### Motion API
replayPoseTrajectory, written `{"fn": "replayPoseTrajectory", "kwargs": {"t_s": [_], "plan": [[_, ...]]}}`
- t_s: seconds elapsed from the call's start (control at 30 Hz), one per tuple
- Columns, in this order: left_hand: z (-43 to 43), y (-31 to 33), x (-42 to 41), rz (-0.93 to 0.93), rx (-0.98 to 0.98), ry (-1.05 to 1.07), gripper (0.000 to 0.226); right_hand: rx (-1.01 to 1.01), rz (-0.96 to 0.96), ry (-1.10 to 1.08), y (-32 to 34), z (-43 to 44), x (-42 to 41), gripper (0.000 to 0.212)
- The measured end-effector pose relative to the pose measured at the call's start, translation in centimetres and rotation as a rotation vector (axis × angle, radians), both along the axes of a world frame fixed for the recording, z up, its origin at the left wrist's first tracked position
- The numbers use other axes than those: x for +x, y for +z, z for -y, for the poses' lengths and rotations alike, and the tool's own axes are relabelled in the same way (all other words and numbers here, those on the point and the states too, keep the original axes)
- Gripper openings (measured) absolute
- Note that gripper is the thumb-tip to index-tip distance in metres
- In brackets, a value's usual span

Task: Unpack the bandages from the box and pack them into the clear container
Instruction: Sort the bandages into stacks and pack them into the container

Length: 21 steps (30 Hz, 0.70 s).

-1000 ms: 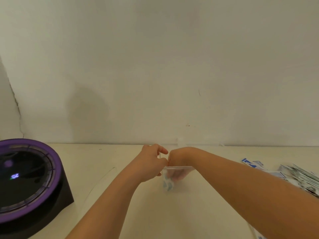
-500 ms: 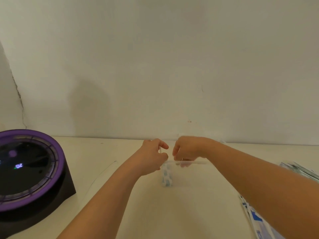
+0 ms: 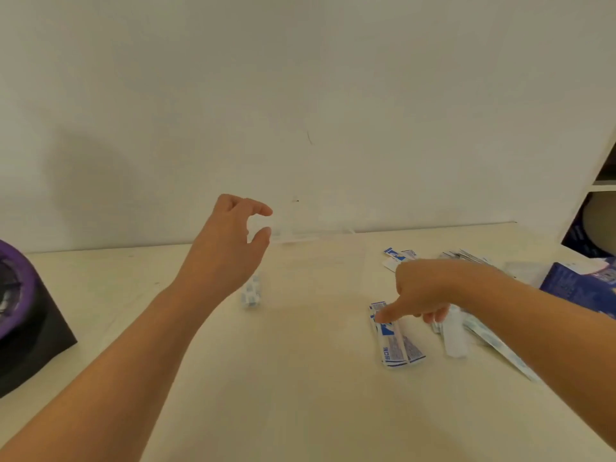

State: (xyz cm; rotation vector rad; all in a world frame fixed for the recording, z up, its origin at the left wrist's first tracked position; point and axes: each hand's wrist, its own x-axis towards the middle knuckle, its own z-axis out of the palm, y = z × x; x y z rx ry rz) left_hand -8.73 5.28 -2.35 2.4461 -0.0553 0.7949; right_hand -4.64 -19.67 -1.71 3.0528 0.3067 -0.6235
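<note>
Right hand now off the clear container, forefinger on bandages on cream table; left hand half-open, empty.

The left arm is stretched from 7 o'clock toward 1 o'clock, and the left hand is held with thumb and fingers curved apart in a loose C. The right arm is extended from 4 o'clock toward 10 o'clock. The right hand is turned palm down, forefinger pointed downward and the other fingers curled under.
</note>
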Motion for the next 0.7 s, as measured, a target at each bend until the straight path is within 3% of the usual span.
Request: {"fn": "replayPoseTrajectory", "kwargs": {"t_s": [0.1,0.3,0.53,0.7], "plan": [[3.1,-0.5,-1.2,0.046,0.093,-0.125,0.02,0.025,-0.068,-0.039,-1.8,0.2,-0.4,0.049],[6.6,-4.3,-2.2,-0.13,0.231,-0.251,0.02,0.151,-0.093,-0.042,-2.5,-0.7,-1.1,0.038],[5.7,-7.6,-2.5,-0.229,0.078,-0.294,0.024,0.093,-0.017,0.077,-2.9,-1.0,-2.0,0.041],[6.5,-8.6,-2.7,-0.338,-0.126,-0.373,0.054,0.183,0.178,0.275,-3.7,-1.8,-3.3,0.045]]}}
